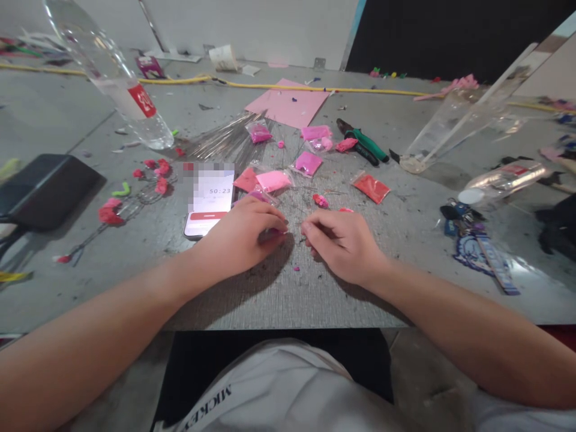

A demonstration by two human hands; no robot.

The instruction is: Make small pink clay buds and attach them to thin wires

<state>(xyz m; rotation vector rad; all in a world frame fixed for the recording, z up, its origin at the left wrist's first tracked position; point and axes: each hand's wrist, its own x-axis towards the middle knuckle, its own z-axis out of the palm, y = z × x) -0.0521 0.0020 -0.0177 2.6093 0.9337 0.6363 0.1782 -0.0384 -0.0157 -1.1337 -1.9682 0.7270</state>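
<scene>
My left hand (243, 237) rests on the grey table (279, 294) with its fingers curled and pinched on a small pink piece at its fingertips. My right hand (342, 243) lies a little to its right, fingers curled together; what they hold, if anything, is too small to name. Just left of my left hand lies a phone (209, 201) showing a timer. Beyond the hands lie small bags of pink clay (273, 180) and red clay (371, 188), and a bundle of thin wires (225, 141).
A clear plastic bottle (112, 72) stands at the back left, and clear plastic pieces (450, 129) lean at the right. Green-handled pliers (364, 144), a pink sheet (288, 105), keys (468, 231), a black box (42, 189) and small red clay flowers (155, 171) lie around.
</scene>
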